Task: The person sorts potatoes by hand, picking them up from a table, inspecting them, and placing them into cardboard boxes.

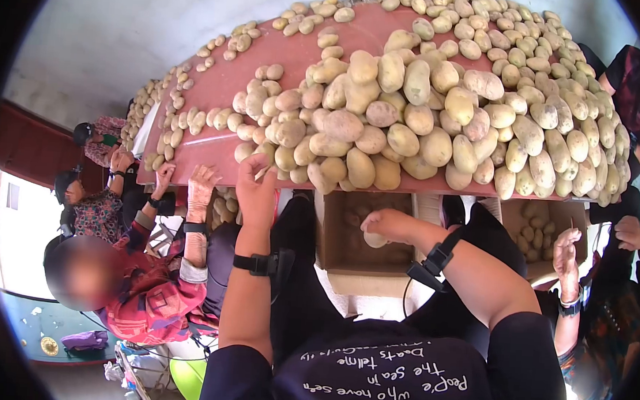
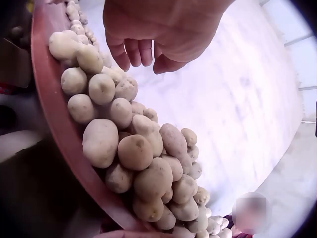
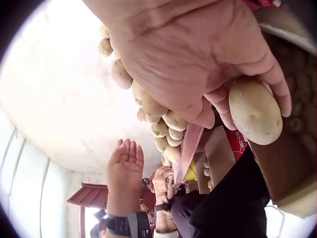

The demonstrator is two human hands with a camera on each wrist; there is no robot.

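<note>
Overexposed wall, dark curved edges

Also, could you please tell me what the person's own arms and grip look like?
The left grip and right grip are gloveless. Each arm wears a black strap with a dark, boxy module at the wrist. The sleeves are short, dark and plain. A thin dark cable hangs near the right module.

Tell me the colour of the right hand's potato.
The potato is pale yellow, clearest in the right wrist view.
</note>
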